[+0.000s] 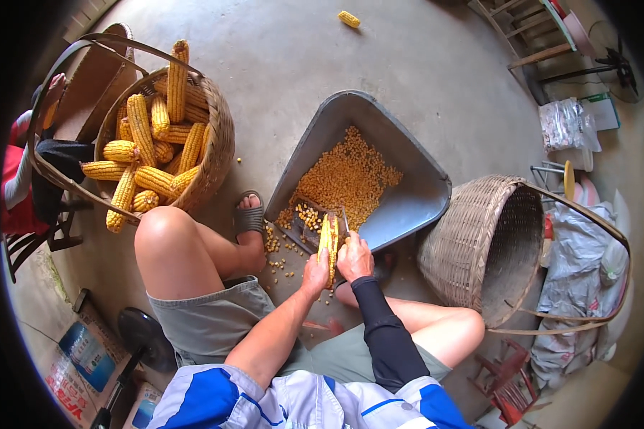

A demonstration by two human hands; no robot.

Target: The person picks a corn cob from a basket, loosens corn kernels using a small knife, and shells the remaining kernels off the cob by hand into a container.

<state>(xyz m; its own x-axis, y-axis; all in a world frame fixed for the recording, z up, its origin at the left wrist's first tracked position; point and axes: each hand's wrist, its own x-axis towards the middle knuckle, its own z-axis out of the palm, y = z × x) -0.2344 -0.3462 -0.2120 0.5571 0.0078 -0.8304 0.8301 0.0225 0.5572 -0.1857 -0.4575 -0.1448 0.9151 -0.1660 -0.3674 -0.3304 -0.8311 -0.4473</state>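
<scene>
My left hand [315, 272] grips the lower part of a yellow corn cob [328, 237], which stands tilted over the near edge of a metal pan. Bare strips without kernels run along the cob's right side. My right hand [356, 258] is closed around a thin metal tool [345, 215]; its handle is hidden in the fist and its shaft lies close beside the cob. Loose corn kernels [343, 179] spread over the bottom of the grey metal pan [408, 198]. Under the cob, a dark flat piece [312, 236] carries more kernels.
A wicker basket [220, 123] heaped with corn cobs [139, 128] stands left. Another basket [461, 246] lies tipped on its side at right. One cob [349, 19] rests on the concrete floor far ahead. Kernels [276, 246] litter the floor by my foot. A person [21, 182] sits far left.
</scene>
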